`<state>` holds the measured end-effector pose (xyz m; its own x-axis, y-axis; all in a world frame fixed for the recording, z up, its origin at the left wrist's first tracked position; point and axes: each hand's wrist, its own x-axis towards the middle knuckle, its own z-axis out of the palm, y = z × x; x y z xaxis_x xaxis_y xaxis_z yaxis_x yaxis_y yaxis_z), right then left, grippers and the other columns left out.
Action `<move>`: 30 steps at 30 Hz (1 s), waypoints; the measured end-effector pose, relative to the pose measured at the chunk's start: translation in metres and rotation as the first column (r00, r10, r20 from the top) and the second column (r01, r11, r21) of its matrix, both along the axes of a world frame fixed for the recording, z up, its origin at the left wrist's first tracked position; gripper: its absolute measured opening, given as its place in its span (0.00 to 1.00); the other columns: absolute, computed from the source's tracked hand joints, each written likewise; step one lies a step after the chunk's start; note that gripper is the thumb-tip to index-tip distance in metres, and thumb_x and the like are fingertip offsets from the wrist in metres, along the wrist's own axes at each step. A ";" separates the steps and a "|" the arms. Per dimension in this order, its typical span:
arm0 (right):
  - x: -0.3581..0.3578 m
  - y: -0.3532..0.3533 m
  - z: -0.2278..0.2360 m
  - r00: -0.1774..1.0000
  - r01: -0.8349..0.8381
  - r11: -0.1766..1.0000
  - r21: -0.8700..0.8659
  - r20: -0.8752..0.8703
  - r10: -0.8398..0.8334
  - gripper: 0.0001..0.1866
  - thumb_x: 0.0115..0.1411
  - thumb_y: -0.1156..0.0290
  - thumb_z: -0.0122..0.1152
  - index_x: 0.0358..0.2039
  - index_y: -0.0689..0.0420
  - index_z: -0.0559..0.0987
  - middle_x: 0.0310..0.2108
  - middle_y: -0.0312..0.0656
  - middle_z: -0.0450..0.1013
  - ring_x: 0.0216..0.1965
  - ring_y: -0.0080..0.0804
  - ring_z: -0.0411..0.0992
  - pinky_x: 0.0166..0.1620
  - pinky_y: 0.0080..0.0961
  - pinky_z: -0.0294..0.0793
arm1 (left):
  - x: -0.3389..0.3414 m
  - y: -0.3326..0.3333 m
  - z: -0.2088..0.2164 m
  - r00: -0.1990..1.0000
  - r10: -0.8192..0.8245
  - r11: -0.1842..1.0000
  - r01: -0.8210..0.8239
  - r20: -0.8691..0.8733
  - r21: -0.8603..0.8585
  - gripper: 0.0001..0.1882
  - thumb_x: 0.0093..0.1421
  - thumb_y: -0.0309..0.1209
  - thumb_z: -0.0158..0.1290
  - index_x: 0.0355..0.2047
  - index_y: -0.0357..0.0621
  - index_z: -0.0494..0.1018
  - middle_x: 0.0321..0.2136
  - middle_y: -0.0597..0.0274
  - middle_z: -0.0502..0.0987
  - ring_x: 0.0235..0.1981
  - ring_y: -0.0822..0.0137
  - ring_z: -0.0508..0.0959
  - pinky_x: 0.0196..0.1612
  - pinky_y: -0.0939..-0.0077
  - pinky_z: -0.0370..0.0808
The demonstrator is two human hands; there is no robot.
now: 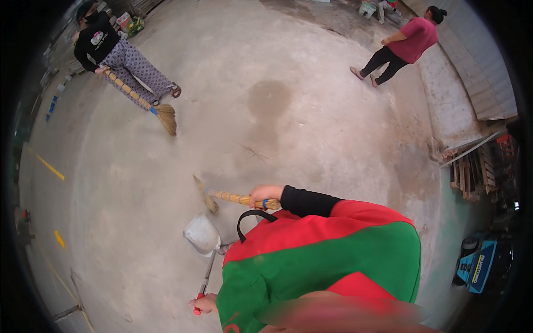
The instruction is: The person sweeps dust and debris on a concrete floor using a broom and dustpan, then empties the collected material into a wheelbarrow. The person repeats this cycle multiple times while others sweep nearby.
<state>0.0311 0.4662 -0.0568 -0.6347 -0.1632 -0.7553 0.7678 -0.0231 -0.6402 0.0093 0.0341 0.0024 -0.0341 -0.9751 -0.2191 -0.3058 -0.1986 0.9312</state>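
My right hand [265,196] is closed around the bundled-straw handle of a broom [227,196]. Its bristles touch the floor just beyond the dustpan. My left hand [204,303] grips the red end of a long-handled dustpan [202,234]. The white pan rests on the concrete, close to the broom head; whether anything lies in it I cannot make out. A few thin straws [255,152] lie on the floor ahead of the broom. My red and green top covers much of the lower picture.
At far left a person [102,41] in a black top holds another straw broom [165,118]. A person [413,41] in a pink shirt stands far right. Wooden pallets [472,172] and a blue machine [481,266] line the right side. A damp patch [269,99] marks the concrete.
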 end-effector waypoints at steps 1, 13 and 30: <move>-0.010 -0.010 -0.011 0.996 -0.061 0.990 0.126 -0.054 0.068 0.12 0.43 0.66 0.60 0.21 0.65 0.76 0.19 0.45 0.73 0.16 0.30 0.70 0.21 0.28 0.69 | 0.001 0.000 0.002 1.000 -0.003 1.000 0.003 0.014 -0.005 0.12 0.52 0.38 0.54 0.28 0.48 0.65 0.25 0.63 0.70 0.27 0.68 0.66 0.32 0.69 0.66; 0.018 0.028 -0.088 0.932 0.283 0.959 0.037 0.225 -0.284 0.08 0.46 0.70 0.58 0.25 0.61 0.73 0.17 0.43 0.70 0.13 0.30 0.67 0.16 0.26 0.67 | 0.022 -0.012 -0.007 0.975 0.114 0.990 -0.096 -0.190 0.104 0.11 0.52 0.38 0.54 0.31 0.47 0.69 0.27 0.65 0.70 0.28 0.69 0.66 0.31 0.70 0.66; 0.036 0.069 -0.014 0.861 0.446 0.894 0.042 0.253 -0.441 0.07 0.46 0.72 0.57 0.24 0.62 0.72 0.16 0.41 0.69 0.15 0.28 0.68 0.18 0.22 0.69 | 0.010 -0.085 -0.066 0.971 0.161 0.984 -0.171 0.174 0.045 0.14 0.51 0.43 0.53 0.32 0.48 0.69 0.30 0.59 0.72 0.30 0.62 0.69 0.34 0.64 0.69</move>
